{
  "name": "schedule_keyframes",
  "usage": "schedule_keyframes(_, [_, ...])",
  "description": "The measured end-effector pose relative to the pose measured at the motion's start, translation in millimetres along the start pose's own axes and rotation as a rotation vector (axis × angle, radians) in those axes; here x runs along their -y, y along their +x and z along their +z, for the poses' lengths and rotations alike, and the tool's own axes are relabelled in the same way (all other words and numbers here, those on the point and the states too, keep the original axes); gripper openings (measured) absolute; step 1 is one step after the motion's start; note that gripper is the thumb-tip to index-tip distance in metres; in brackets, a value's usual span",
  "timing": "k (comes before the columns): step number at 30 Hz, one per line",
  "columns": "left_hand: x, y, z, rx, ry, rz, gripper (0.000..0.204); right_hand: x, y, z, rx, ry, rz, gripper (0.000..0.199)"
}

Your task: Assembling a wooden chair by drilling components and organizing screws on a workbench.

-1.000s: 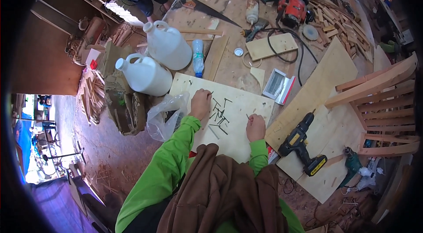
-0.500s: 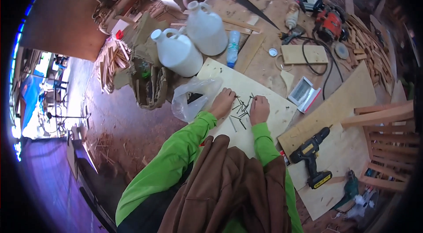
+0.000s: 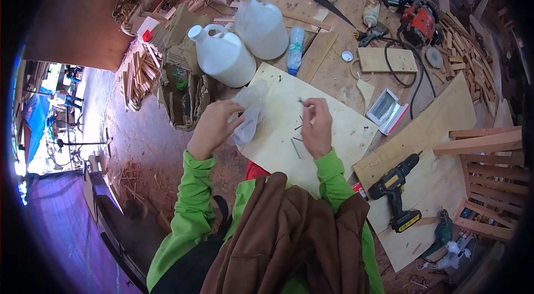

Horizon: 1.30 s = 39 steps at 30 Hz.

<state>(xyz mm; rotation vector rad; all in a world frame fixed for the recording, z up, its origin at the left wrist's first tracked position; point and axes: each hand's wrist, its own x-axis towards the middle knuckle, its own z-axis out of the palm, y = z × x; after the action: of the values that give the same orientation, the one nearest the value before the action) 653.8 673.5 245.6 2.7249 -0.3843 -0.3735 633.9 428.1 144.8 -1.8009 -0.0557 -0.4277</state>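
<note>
Bag (image 3: 248, 113) at plywood (image 3: 334, 127) edge

— What's in the left hand (image 3: 212, 127)?

— A thin plastic bag (image 3: 248, 113), clear and crinkled, faintly glossy. Under both hands lies a plywood sheet (image 3: 328, 127), pale, matt, smooth-faced.

— And by the right hand (image 3: 317, 130)?

— Slim dark metal nails (image 3: 295, 146) on the wood just beside its fingers, dull rather than shiny.

— Beyond the bag?

— Two white plastic jugs (image 3: 245, 43), smooth with a soft sheen. Well off to the right of the grip, a cordless drill (image 3: 394, 188) in black and yellow plastic, matt. The sleeves are green cloth.
</note>
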Motion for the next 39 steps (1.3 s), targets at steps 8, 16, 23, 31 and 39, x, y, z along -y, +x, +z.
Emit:
schedule_keyframes(8, [24,-6,7,-0.123,-0.049,-0.177,0.028,38,20,45,0.492,0.016,-0.229,0.013])
schedule_keyframes(16, [6,-18,33,-0.344,-0.143,-0.133,0.038,1,9,11,0.043,0.221,0.069,0.015])
schedule_keyframes(23, [31,-22,29,-0.342,-0.075,-0.365,0.029,-59,-47,-8,0.035,-0.034,0.249,0.019])
schedule_keyframes(31, [-43,-22,-23,-0.705,-0.483,-0.249,0.019,-116,-80,-4,0.109,-0.536,0.204,0.038])
schedule_keyframes(39, [-73,-9,126,0.306,-0.572,0.248,0.023,-128,-65,15,0.197,-0.655,0.286,0.038])
